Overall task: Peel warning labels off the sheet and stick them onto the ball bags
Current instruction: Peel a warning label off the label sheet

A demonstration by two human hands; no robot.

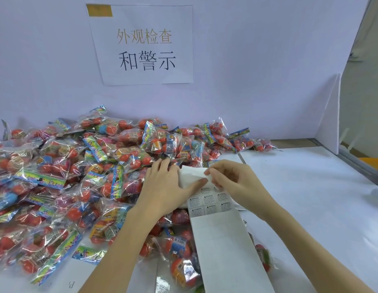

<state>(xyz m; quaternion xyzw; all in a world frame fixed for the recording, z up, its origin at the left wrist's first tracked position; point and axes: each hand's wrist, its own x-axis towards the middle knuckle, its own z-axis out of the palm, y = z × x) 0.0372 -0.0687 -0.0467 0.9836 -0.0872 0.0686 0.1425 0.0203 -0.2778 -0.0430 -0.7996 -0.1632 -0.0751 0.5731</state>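
A long white label sheet point(224, 240) runs from the bottom centre up to my hands, with several small grey warning labels point(211, 203) left on it just below my fingers. My left hand point(162, 187) lies flat on the sheet's upper part, thumb stretched across the paper. My right hand point(230, 180) pinches the folded top edge of the sheet between thumb and fingertips. A big heap of clear ball bags point(78, 176) with orange-red balls covers the left and middle of the table, some under the sheet.
A white table point(310, 197) stretches to the right. A paper sign with Chinese characters point(143, 45) hangs on the lilac back wall. A white partition point(329, 119) and a metal rail point(361, 163) stand at the far right.
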